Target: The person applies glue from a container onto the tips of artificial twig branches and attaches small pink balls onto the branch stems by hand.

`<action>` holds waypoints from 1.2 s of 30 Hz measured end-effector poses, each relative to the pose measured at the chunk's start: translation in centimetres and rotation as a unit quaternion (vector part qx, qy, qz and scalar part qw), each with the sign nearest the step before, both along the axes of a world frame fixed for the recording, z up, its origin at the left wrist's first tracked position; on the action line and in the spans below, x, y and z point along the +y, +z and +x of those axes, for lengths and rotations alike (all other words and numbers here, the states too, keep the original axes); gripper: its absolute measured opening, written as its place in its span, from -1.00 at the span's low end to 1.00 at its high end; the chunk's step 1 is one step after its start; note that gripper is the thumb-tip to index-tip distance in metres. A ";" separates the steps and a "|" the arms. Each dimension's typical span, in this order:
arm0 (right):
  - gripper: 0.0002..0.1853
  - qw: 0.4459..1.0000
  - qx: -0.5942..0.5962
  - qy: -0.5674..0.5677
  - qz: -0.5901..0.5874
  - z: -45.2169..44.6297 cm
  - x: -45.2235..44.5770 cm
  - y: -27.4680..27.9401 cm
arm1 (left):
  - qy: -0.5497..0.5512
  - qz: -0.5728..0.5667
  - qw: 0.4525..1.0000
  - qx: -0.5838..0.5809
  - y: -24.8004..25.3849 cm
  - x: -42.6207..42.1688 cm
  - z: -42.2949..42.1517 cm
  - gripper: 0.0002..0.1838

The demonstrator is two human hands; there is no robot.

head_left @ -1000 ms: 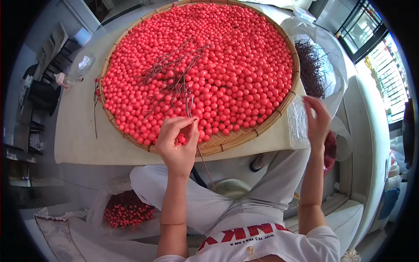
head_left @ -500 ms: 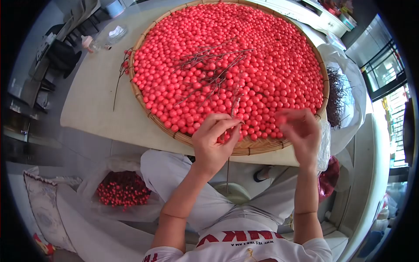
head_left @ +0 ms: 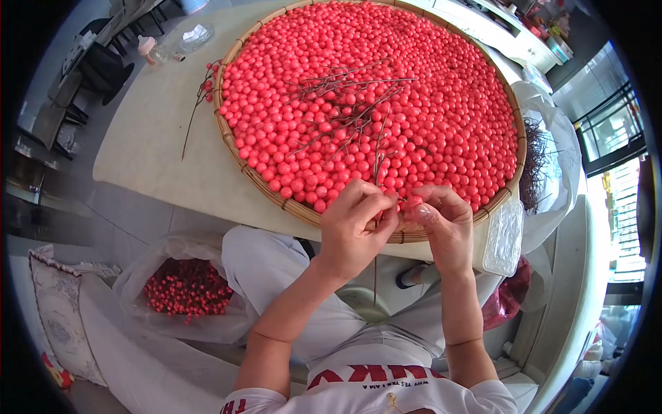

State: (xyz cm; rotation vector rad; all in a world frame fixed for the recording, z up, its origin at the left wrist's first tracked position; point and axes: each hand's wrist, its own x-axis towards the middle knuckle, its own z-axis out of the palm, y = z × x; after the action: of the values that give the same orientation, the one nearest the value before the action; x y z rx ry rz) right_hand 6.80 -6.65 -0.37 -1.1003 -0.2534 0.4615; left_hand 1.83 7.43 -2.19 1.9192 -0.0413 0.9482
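Observation:
My left hand (head_left: 355,231) pinches a thin brown artificial stem (head_left: 378,160) at the near rim of a round woven tray (head_left: 243,165). The stem's branching top lies over the red berries, and its lower end hangs below my hand. Close beside it, my right hand (head_left: 448,234) is closed on a red berry (head_left: 414,201), held at a side twig between the hands. Glossy red berries (head_left: 455,103) fill the tray. Several bare brown twigs (head_left: 355,121) lie on top of them near the middle.
A berry branch (head_left: 200,96), a baby bottle (head_left: 147,47) and a clear container (head_left: 196,36) are on the table (head_left: 138,138). Berry stems (head_left: 187,286) fill a plastic bag at lower left. Another white bag (head_left: 562,145) with dark twigs (head_left: 534,162) stands right of the tray.
My right hand has moved left from the tray's right front to meet my left hand, bringing a red berry to the stem. My left hand still grips the stem. The view has shifted slightly.

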 end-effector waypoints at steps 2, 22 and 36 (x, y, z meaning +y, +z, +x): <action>-0.76 0.999 0.031 -0.012 0.001 -0.3 0.3 0.9 | 0.001 0.018 1.000 -0.013 -0.1 0.0 0.1 -0.78; -0.78 0.951 -0.192 -0.103 -0.222 -2.1 0.5 1.5 | 0.013 0.089 0.993 -0.083 -0.5 -0.2 0.2 -0.71; -0.83 0.939 -0.227 -0.089 -0.244 -1.8 0.4 1.6 | -0.002 0.099 0.987 -0.127 -1.3 -0.6 0.6 -0.72</action>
State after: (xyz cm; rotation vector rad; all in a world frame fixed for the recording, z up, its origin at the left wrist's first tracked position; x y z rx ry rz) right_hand 5.01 -6.24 1.25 -1.7014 -0.4555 0.0970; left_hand 2.41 6.81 -3.52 1.9652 -0.2982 1.2203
